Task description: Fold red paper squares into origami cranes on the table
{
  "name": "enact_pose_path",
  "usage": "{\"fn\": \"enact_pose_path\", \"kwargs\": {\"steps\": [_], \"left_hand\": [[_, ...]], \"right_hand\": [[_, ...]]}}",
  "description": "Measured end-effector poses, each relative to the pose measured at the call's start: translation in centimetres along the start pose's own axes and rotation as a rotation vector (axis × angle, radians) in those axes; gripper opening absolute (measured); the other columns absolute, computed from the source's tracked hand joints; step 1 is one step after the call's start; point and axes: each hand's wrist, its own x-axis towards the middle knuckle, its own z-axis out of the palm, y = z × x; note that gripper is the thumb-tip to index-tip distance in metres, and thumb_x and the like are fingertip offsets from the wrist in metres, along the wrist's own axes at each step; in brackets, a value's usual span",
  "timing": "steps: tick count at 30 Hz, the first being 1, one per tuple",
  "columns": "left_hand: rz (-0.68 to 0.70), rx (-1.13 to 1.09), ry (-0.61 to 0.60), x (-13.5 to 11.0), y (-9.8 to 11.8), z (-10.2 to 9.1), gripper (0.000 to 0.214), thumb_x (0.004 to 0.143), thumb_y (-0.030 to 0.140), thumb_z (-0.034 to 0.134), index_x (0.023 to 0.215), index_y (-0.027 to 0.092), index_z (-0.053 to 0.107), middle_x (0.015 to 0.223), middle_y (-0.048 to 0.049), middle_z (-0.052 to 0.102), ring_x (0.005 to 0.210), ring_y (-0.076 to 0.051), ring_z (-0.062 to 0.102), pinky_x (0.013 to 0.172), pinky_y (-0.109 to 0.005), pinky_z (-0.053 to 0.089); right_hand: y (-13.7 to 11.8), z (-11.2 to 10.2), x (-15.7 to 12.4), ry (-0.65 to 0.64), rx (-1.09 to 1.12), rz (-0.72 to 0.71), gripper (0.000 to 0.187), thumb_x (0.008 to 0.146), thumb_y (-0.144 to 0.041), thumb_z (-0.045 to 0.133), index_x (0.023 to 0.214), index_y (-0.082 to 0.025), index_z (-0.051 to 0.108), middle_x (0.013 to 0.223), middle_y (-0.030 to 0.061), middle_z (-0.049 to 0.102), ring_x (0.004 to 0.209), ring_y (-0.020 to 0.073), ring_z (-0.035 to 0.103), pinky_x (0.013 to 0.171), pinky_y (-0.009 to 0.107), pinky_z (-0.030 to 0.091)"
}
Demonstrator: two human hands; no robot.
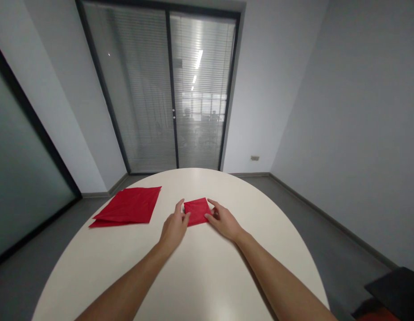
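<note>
The one view looks from the person's head, above the near side of the round table (200, 276), facing forward and down across it. It sits near the left hand (173, 226) and right hand (226, 221) over the table, reaching wide to the glass doors (202, 147) beyond it.

Round white smooth-topped table (200, 272), foreground, bearing two items. Item one: small red folded square of thin sheet material (197, 211), on the tabletop near the middle, between the two hands; bare left hand (174, 226) at its left edge, bare right hand (224, 220) at its right edge, both touching. Item two: larger red folded sheet (131, 205), on the tabletop, left of the left hand, apart from the square. Behind the table: dark-framed glass partition with slatted blinds (146, 89). Right of the partition: plain white wall (260, 89), with small rectangular wall plate (254, 158) low on it. Far left: dark-framed frosted glass panel (19, 169).
</note>
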Motion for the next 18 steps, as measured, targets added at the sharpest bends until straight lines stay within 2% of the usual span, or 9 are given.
{"fn": "enact_pose_path", "kwargs": {"steps": [4,6,8,9,11,13,15,18], "left_hand": [[0.010,0.050,0.035,-0.1,0.2,0.0,0.052,0.100,0.031,0.044,0.148,0.017,0.032,0.089,-0.0052,0.074,0.083,-0.023,0.070,0.072,-0.032,0.048],[0.075,0.103,0.126,-0.1,0.3,0.0,0.051,0.098,0.032,0.047,0.145,0.016,0.039,0.109,-0.0109,0.070,0.102,-0.025,0.067,0.088,-0.037,0.050],[0.172,0.138,0.200,-0.2,0.3,0.1,0.047,0.096,0.031,0.049,0.141,0.016,0.046,0.135,-0.0155,0.058,0.122,-0.028,0.057,0.103,-0.042,0.045],[0.224,0.146,0.200,-0.3,0.3,0.2,0.045,0.096,0.030,0.049,0.139,0.017,0.049,0.144,-0.0155,0.051,0.129,-0.028,0.052,0.108,-0.043,0.043],[0.318,0.157,0.124,-0.4,0.3,0.5,0.041,0.096,0.027,0.047,0.136,0.017,0.054,0.152,-0.0138,0.043,0.135,-0.027,0.047,0.113,-0.042,0.039],[0.374,0.197,0.011,-0.6,0.1,0.8,0.041,0.097,0.026,0.046,0.135,0.016,0.057,0.154,-0.0139,0.043,0.139,-0.027,0.044,0.116,-0.043,0.036],[0.366,0.256,-0.075,-0.7,-0.1,1.1,0.044,0.097,0.027,0.045,0.138,0.014,0.056,0.154,-0.0153,0.044,0.141,-0.029,0.042,0.118,-0.046,0.033],[0.322,0.313,-0.140,-0.8,-0.2,1.3,0.047,0.100,0.031,0.041,0.142,0.015,0.052,0.155,-0.0146,0.044,0.144,-0.030,0.039,0.118,-0.052,0.030]], "right_hand": [[0.3,0.2,0.1,0.001,-0.033,0.000,0.053,0.092,-0.035,0.059,0.142,-0.021,0.049,0.089,0.0029,0.067,0.079,0.0182,0.060,0.077,0.031,0.046],[0.2,0.2,0.1,0.009,-0.071,-0.007,0.050,0.092,-0.034,0.059,0.140,-0.021,0.050,0.089,0.0031,0.066,0.080,0.0187,0.059,0.076,0.031,0.046],[0.0,0.2,0.1,0.018,-0.119,-0.007,0.049,0.093,-0.033,0.059,0.139,-0.020,0.051,0.088,0.0039,0.066,0.081,0.0195,0.059,0.077,0.031,0.045],[-0.1,0.2,0.1,0.022,-0.142,-0.006,0.048,0.093,-0.033,0.058,0.139,-0.020,0.051,0.088,0.0043,0.066,0.081,0.0199,0.059,0.077,0.031,0.045],[-0.3,0.2,0.0,0.025,-0.182,-0.011,0.046,0.094,-0.032,0.058,0.138,-0.019,0.052,0.089,0.0051,0.066,0.084,0.0208,0.059,0.080,0.032,0.046],[-0.4,0.3,0.1,0.036,-0.220,-0.043,0.045,0.094,-0.029,0.058,0.137,-0.017,0.053,0.094,0.0073,0.067,0.091,0.0222,0.060,0.086,0.034,0.046],[-0.5,0.2,0.1,0.055,-0.260,-0.092,0.043,0.093,-0.026,0.058,0.134,-0.015,0.056,0.106,0.0108,0.067,0.102,0.0238,0.058,0.094,0.036,0.045],[-1.1,0.0,0.0,0.043,-0.313,-0.175,0.039,0.095,-0.026,0.055,0.132,-0.016,0.060,0.129,0.0141,0.061,0.120,0.0255,0.053,0.105,0.039,0.041]]}}
